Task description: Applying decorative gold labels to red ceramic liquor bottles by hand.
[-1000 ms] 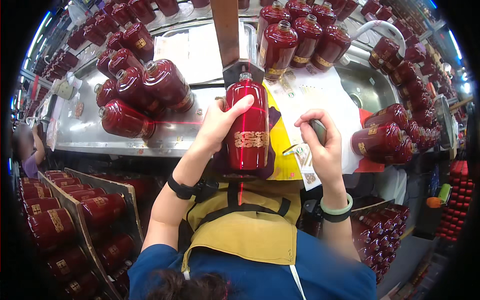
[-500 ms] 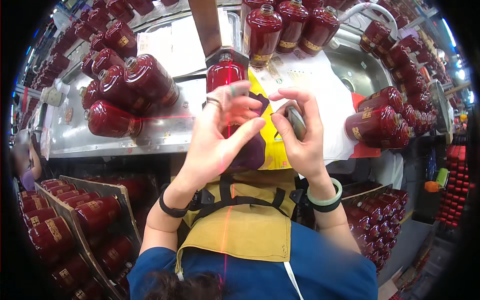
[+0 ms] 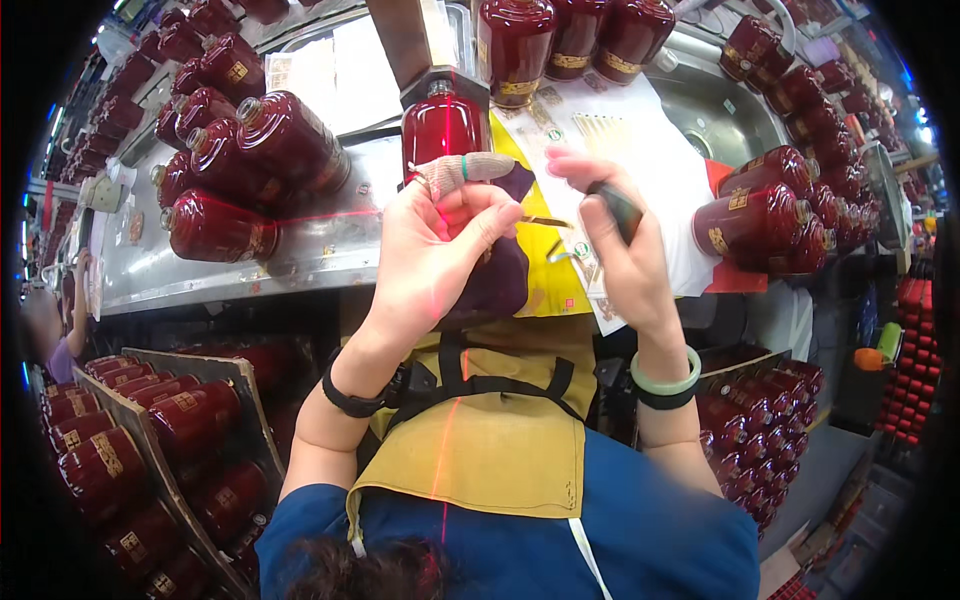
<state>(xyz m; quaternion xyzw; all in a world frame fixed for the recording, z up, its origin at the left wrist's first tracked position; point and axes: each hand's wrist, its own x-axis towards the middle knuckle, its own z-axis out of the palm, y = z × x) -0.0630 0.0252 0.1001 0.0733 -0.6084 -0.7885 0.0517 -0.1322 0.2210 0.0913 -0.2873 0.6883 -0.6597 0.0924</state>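
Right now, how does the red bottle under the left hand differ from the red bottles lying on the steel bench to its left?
The red bottle stands upright in front of the person, with the left hand against it; the bottles lying on the steel bench rest on their sides, untouched. The held bottle stands alone, crossed by a red laser line; the lying ones are bunched in a cluster. Both are glossy dark red, and the lying ones show gold labels.
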